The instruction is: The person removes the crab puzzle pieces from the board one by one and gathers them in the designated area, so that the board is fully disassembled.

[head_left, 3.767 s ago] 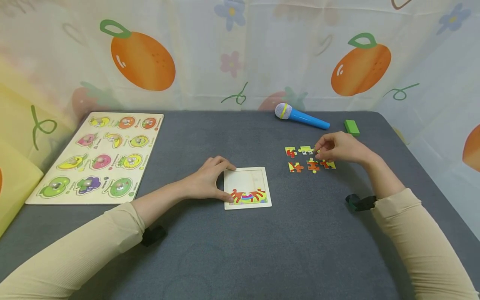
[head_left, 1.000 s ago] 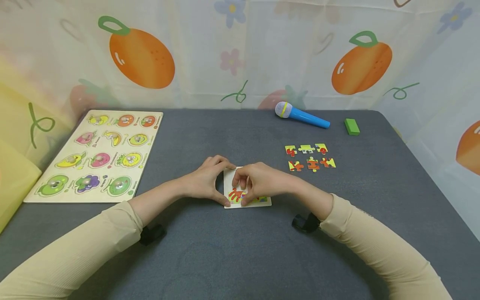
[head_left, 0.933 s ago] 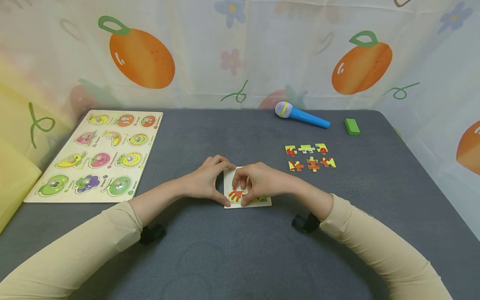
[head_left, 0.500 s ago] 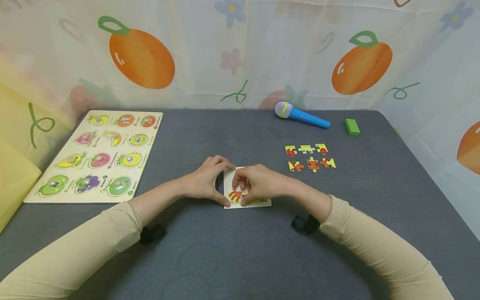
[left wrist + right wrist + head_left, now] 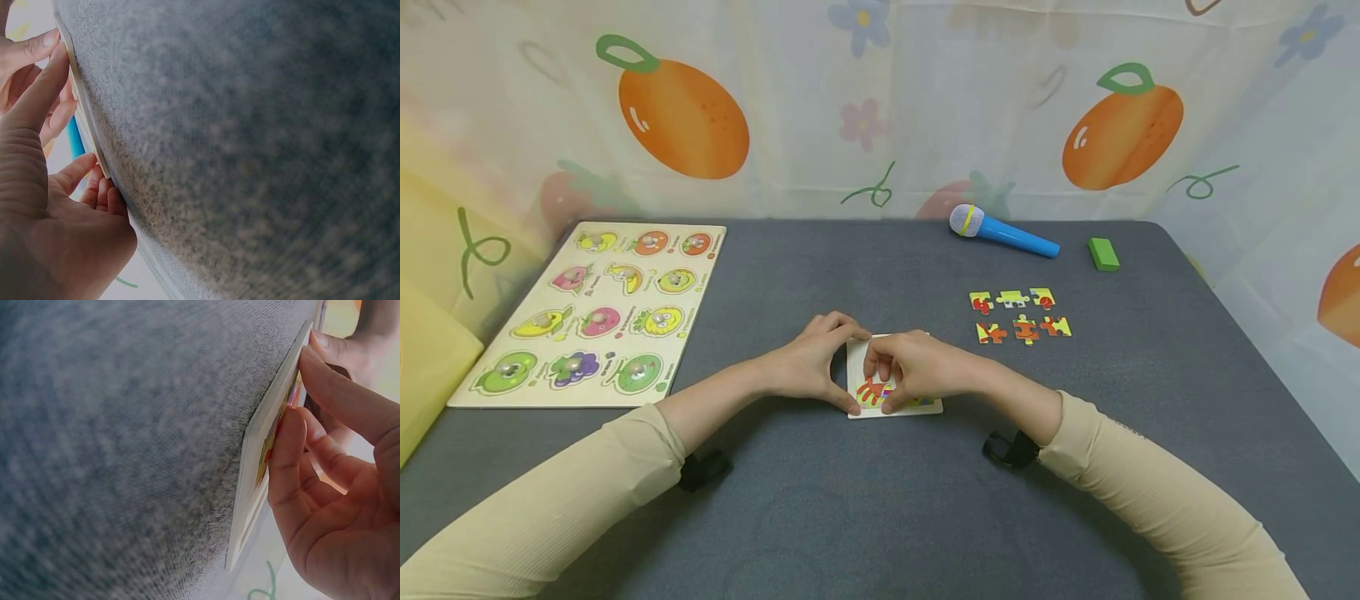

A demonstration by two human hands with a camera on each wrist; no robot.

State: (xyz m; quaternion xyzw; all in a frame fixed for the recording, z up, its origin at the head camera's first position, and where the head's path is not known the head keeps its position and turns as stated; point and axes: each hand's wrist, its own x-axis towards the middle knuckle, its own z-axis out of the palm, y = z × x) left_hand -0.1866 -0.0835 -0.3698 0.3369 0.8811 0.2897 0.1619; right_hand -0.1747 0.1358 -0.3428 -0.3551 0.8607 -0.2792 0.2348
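Note:
A small square wooden puzzle tray [image 5: 858,360] lies in front of me, with a red, yellow and green puzzle piece [image 5: 870,391] showing along its near side. My left hand [image 5: 805,364] grips the tray's left side, thumb at the near corner and fingers at the far one. Over the tray is my right hand [image 5: 921,365], curled, its thumb and index finger pinching at a puzzle piece in the near row. The right wrist view shows that thumb by the tray's rim [image 5: 247,462] and the index fingertip on the picture. My right hand hides much of the tray.
Several loose puzzle pieces [image 5: 1026,330] lie in two rows to the tray's right. Behind them are a blue toy microphone [image 5: 1011,237] and a green block [image 5: 1103,255]. A large fruit peg board [image 5: 647,325] lies on the left of the grey table [image 5: 850,517].
My right hand has come left from the loose pieces to the tray since the earliest frame, and has stayed almost still over the last second. My left hand keeps its place at the tray.

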